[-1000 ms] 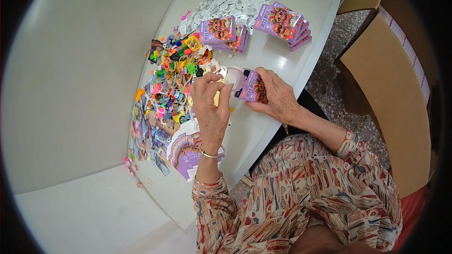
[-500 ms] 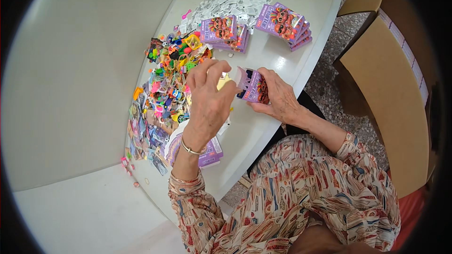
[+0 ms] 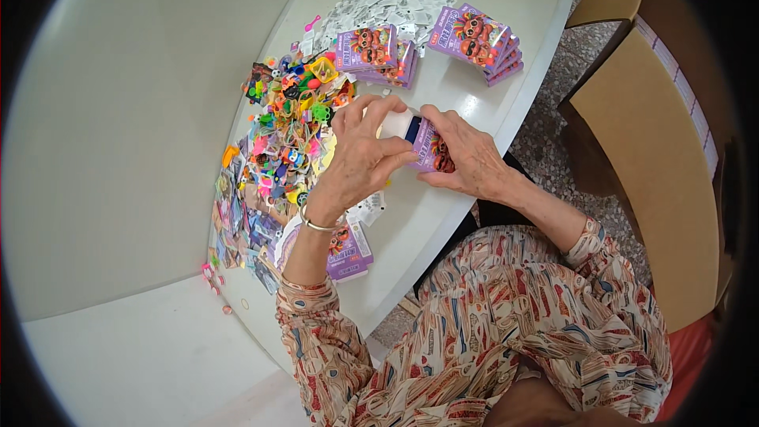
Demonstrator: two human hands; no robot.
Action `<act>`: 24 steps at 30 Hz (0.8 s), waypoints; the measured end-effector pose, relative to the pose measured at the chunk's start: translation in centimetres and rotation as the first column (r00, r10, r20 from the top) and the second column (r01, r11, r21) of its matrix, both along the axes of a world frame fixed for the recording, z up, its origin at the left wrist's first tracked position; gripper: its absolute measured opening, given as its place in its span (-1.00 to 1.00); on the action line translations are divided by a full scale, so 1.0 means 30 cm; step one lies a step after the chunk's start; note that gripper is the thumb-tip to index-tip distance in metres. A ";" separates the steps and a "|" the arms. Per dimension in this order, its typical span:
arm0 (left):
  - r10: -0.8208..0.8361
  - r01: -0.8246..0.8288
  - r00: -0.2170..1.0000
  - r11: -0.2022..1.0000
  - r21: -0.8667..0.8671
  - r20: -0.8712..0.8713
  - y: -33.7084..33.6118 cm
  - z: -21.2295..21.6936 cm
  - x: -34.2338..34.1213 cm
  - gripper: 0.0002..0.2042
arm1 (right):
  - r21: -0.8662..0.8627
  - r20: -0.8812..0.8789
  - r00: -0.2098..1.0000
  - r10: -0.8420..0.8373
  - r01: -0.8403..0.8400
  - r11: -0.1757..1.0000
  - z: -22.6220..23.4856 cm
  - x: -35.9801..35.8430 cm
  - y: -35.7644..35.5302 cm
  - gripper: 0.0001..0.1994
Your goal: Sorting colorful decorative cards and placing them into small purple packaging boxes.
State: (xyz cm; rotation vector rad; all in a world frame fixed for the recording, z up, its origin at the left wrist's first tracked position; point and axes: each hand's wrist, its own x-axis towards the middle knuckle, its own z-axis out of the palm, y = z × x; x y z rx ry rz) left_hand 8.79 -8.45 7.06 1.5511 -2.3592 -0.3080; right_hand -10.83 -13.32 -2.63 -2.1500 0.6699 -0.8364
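A small purple cardboard box (image 3: 431, 150) with a red cartoon print is held over the table in my right hand (image 3: 473, 160), its fingers and thumb wrapped round the box's right side. The box's left end is open, with a white flap (image 3: 395, 123) raised and a dark inside showing. My left hand (image 3: 357, 164), with a bracelet at the wrist, is at that end. Its bent fingers lie against the flap and its thumb presses near the lower corner of the opening. What lies inside the box is too dark to make out.
Left of my hands spreads a heap of colourful small toys (image 3: 292, 126), with glossy cards (image 3: 245, 221) nearer. Small white packets (image 3: 387, 8) lie behind. Purple boxes stand in stacks (image 3: 368, 51) (image 3: 474, 39); more (image 3: 348, 253) lie by my left forearm. A large carton (image 3: 648, 158) stands at right.
My left hand has come down and right onto the box's open end. The flap has moved toward the opening. My right hand still holds the box in nearly the same place.
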 end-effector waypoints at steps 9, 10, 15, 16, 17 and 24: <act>0.279 -0.316 0.913 0.945 -0.085 -0.298 0.083 -0.022 -0.051 -0.87 | 0.027 0.083 0.996 0.030 -0.032 0.999 -0.013 0.000 -0.015 -0.13; 0.409 -0.504 0.765 0.861 -0.067 -0.497 0.106 -0.019 -0.057 -0.85 | 0.029 0.082 0.996 0.027 -0.029 0.999 -0.009 -0.002 -0.018 -0.13; 0.590 -0.385 0.155 0.775 0.501 -0.793 0.178 -0.104 -0.123 -0.76 | 0.078 0.064 0.997 0.040 -0.045 0.996 0.014 0.001 -0.030 -0.17; 0.590 -0.393 0.151 0.772 0.500 -0.793 0.175 -0.109 -0.119 -0.76 | 0.077 0.066 0.997 0.049 -0.054 0.996 0.014 0.007 -0.027 -0.17; 0.625 -0.321 0.062 0.751 0.578 -0.778 0.172 -0.113 -0.114 -0.75 | 0.060 0.100 0.993 0.068 -0.074 0.995 0.011 0.012 -0.023 -0.18; 0.713 -0.161 0.165 0.701 0.695 -0.681 0.110 -0.113 -0.113 -0.67 | -0.063 0.090 0.990 0.107 -0.101 0.993 0.009 0.002 -0.029 -0.30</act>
